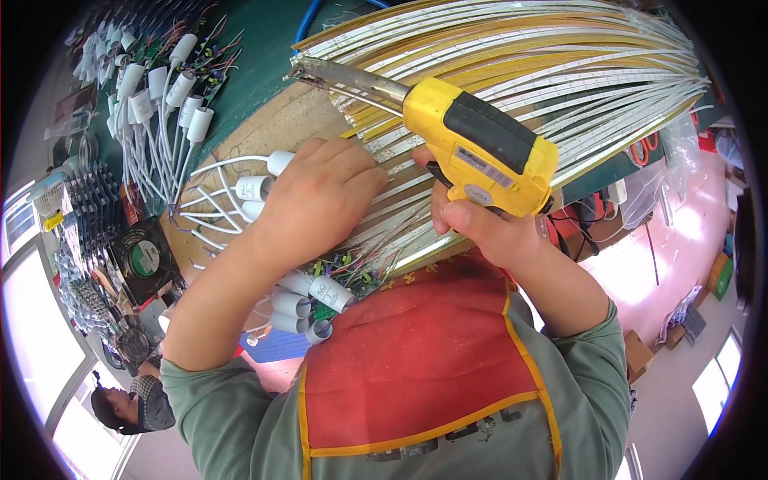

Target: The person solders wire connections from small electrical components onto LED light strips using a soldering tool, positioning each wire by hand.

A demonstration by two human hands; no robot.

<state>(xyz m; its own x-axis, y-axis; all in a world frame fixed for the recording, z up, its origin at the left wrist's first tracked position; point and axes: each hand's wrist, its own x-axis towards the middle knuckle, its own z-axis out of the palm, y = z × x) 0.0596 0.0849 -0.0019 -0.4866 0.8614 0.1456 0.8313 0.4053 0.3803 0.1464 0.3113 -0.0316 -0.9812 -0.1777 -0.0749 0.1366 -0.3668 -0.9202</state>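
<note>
My right hand (500, 228) is wrapped round the grip of a yellow and black soldering gun (500, 148). Its long metal nose points left, the tip above the far left ends of the LED strips (576, 56). My left hand (324, 192) is curled closed over the near strips and wires. Whatever its fingers pinch is hidden beneath the hand. White cylindrical housings (254, 189) with white cables lie just left of that hand. More housings (332, 294) sit nearer to me, below its wrist, beside small green circuit boards (346, 262) with thin wires.
A brown board (276, 120) lies on the green tabletop (256, 48). Several white housings with cables (140, 104) are bunched at the far left. A black fan (144, 256) stands at the left edge. At lower left, another person (132, 404) is visible. Cardboard boxes (636, 356) stand at right.
</note>
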